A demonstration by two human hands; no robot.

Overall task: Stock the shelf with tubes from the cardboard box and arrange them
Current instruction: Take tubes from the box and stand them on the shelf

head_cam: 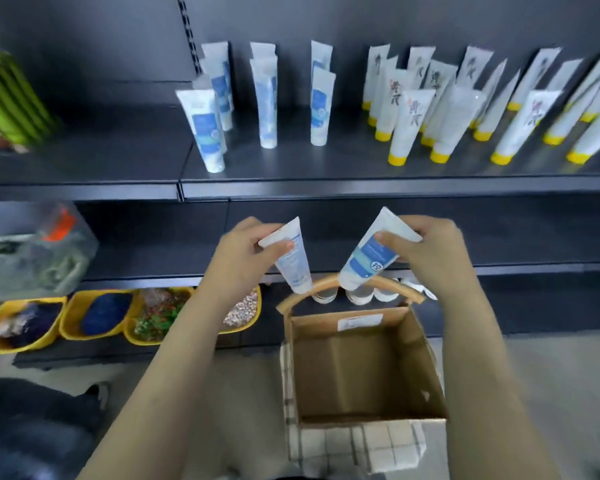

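left hand (246, 247): thumb and fingers pinch the flat crimped end of a white-and-blue tube (293, 261). the tube is cap down, tilted, and held in the air over the far edge of the cardboard box (347, 368).

right hand (426, 247): fingers and thumb are curled round the crimped end of a second tube (368, 258). its blue label faces the camera, and its cap points down and leans toward the first tube. the two caps are near each other but apart.

cardboard box: open at the top, seated in a checked basket (343, 445) whose curved wooden handle (388, 282) crosses just below both caps.

upper shelf (326, 185): dark metal.

shelved white-and-blue tubes (267, 102): three files running front to back near the middle of the upper shelf, all cap down. the front tube of the left file stands closest to the shelf's front edge and leans.

yellow-capped tubes (409, 126): several files toward the right end of the upper shelf, cap down, leaning, with dark brush lettering on white.

green striped pack (11, 98): left end of the upper shelf, blurred.

clear plastic bag (32, 251): left end of the shelf below.

yellow trays (94, 317): a row at the bottom level, left of the cardboard box, holding mixed loose goods.
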